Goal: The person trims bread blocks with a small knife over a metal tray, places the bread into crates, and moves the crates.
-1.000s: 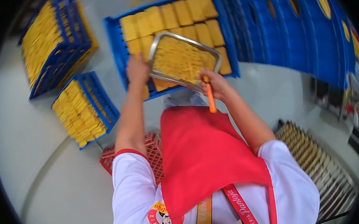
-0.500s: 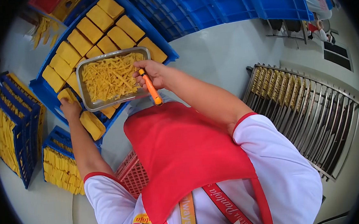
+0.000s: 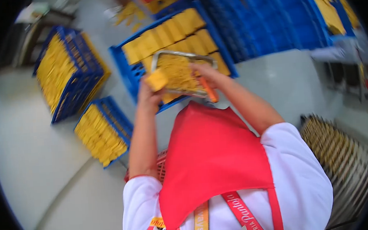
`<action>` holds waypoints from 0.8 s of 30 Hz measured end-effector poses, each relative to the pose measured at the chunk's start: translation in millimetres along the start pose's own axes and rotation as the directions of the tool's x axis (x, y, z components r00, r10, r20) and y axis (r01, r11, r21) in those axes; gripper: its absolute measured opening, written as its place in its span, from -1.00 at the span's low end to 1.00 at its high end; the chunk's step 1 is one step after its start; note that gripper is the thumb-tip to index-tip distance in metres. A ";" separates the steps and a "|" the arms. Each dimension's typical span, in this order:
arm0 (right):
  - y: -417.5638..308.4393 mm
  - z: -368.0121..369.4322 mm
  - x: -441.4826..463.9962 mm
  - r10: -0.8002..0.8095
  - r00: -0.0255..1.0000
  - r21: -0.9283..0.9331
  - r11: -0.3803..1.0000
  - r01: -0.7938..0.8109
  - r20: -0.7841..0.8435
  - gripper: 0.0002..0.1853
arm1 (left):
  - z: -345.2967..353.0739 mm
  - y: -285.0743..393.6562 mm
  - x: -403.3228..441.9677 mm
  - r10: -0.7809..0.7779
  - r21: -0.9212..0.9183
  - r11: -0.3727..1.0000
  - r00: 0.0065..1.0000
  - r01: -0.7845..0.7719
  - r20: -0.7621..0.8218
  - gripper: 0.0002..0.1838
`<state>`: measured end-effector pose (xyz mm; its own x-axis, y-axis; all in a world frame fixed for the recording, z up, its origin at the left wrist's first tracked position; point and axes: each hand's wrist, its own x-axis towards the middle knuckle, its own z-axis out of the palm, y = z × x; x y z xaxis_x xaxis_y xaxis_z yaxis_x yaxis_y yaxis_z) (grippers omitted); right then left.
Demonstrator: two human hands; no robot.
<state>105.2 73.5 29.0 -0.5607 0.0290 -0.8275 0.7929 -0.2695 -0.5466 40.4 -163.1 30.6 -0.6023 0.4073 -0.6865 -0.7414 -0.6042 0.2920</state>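
Note:
My left hand (image 3: 148,95) is closed around a yellow loaf-shaped block (image 3: 157,79), lifted at the left edge of a metal tray (image 3: 183,53). The tray holds a heap of thin yellow trimmings (image 3: 176,73). My right hand (image 3: 209,74) grips an orange-handled tool (image 3: 209,90) at the tray's right side; its working end is hidden and blurred. Beneath the tray, a blue crate (image 3: 125,78) carries rows of similar yellow loaves (image 3: 162,35).
Blue crates packed with yellow pieces stand to the left (image 3: 73,81) and lower left (image 3: 103,130). Stacked blue crates (image 3: 263,26) fill the back right. A metal rack (image 3: 342,156) is at lower right, and a red crate (image 3: 161,165) sits by the apron. Another person's sleeve (image 3: 344,51) shows at far right.
My left hand has taken the loaf from the crate and raised it to the tray's left edge. The view has swung left, so the crate appears further right. My right hand keeps the orange-handled tool.

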 end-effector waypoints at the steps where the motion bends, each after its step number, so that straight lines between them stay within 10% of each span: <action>1: -11.1 2.7 -17.2 -0.021 0.999 -0.022 1.000 0.023 0.047 -0.60 | -1.2 -10.4 4.6 -0.080 -0.116 0.990 0.997 0.081 0.013 -0.86; 10: -17.4 5.6 -51.7 -0.361 0.923 -0.417 0.824 0.383 0.133 -0.46 | 19.7 -17.5 -17.6 -0.169 0.072 0.981 0.978 0.178 -0.120 -0.62; 12: -14.9 8.8 -63.4 -0.648 0.718 -0.720 0.369 0.588 0.254 -0.38 | 20.0 -15.9 -24.5 -0.202 0.067 0.976 0.975 0.209 -0.092 -0.61; 16: -22.2 25.6 -82.6 -0.683 0.676 -0.762 0.272 0.588 0.278 -0.34 | 11.7 13.5 -24.7 -0.300 -0.129 0.946 0.954 0.299 0.008 -0.43; 24: -38.2 27.2 -103.9 -0.547 0.812 -0.572 0.606 0.553 0.204 -0.54 | 13.9 61.1 -44.4 -0.248 -0.467 0.812 0.932 0.349 0.265 -0.19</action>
<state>126.6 54.6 139.3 -0.9377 -0.0257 -0.3465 0.3074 0.4034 -0.8618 17.7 -208.6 88.2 -0.4558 0.7106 -0.5359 -0.6741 -0.6688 -0.3136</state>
